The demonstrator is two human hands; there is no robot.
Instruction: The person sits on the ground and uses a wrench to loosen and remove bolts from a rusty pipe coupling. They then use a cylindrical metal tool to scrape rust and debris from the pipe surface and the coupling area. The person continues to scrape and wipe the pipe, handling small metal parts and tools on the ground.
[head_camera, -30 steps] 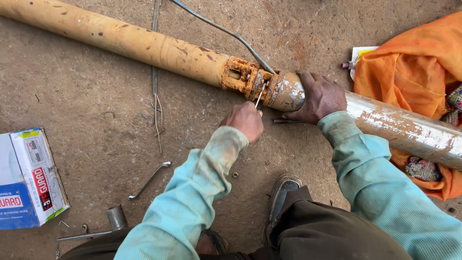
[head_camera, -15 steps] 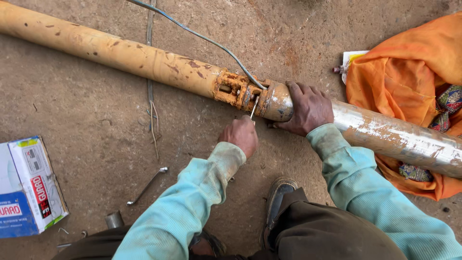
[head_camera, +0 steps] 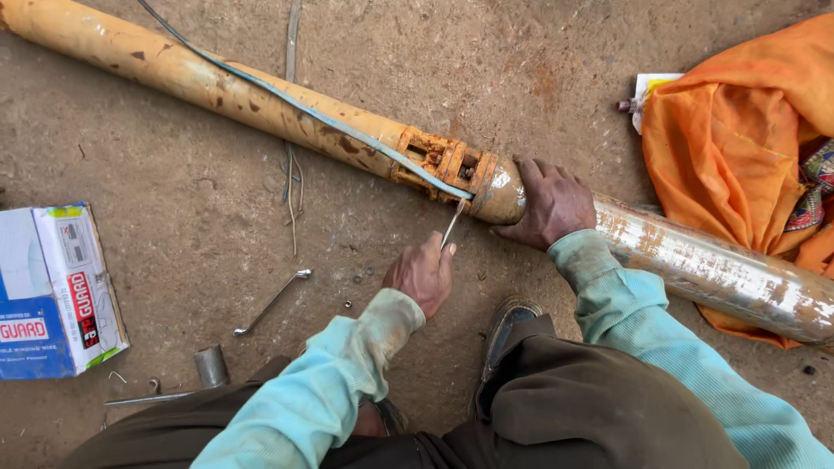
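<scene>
Nearest: left hand (head_camera: 423, 276) clamped on thin metal tool (head_camera: 453, 223), tip aimed up-right at rusty orange coupling (head_camera: 445, 162). Just beyond: right hand (head_camera: 549, 204) pressed flat over long pump pipe (head_camera: 217, 82) beside that coupling, fingers wrapped. Pipe axis diagonal on dirt floor (head_camera: 174, 208), upper left to lower right, both ends cut off. Tool tip contact unclear. Grey cable (head_camera: 304, 108) along pipe.

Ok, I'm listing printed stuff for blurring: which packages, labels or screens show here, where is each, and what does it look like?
Box: on the ground at the left edge, flat rectangular carton, blue and white with red and green patches.
Packet: top right, half hidden under the orange cloth, small, white with a yellow corner.
No screens or signs.
</scene>
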